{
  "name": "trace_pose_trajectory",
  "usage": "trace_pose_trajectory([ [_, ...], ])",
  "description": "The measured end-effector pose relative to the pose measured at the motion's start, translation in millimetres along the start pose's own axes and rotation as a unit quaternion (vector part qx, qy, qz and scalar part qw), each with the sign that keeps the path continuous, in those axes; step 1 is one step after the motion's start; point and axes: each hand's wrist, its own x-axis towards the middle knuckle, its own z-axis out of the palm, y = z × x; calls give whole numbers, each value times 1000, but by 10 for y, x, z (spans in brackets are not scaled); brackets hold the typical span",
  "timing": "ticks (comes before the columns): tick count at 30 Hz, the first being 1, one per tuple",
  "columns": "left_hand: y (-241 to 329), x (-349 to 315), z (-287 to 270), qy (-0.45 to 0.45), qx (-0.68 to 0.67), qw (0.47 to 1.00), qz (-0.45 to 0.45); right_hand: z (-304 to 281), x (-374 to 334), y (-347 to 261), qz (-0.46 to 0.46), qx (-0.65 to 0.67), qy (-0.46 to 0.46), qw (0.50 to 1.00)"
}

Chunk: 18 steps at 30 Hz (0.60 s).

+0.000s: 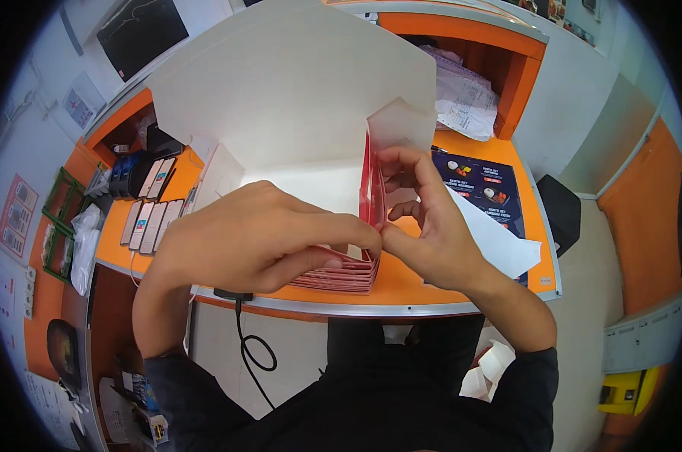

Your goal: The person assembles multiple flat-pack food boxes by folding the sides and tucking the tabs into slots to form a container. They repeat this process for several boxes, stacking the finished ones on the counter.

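My left hand [258, 237] and my right hand [424, 226] meet fingertip to fingertip over an orange counter [461, 290]. Together they pinch a thin red card [372, 192] held upright on its edge, with a translucent white sheet [397, 124] rising from its top. Under the left fingers lies a stack of similar red and white cards [341, 277] near the counter's front edge. An open white cardboard box [295, 113] stands right behind the hands, its lid up.
Several phones [149, 218] lie in rows at the counter's left end. A dark printed mat [480, 184] and a white paper sheet [499, 241] lie at right, crumpled papers [465, 98] in the orange shelf behind. A black cable [250, 339] hangs off the front edge.
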Motion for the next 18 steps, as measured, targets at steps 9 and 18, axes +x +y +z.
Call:
trace_pose_trajectory([
  [9, -16, 1, -205, -47, -161, 986, -21, -81, 22, -38, -156, -201, 22, 967],
  [18, -270, -566, -225, 337, 194, 852, -350, -221, 195, -56, -282, -326, 14, 902],
])
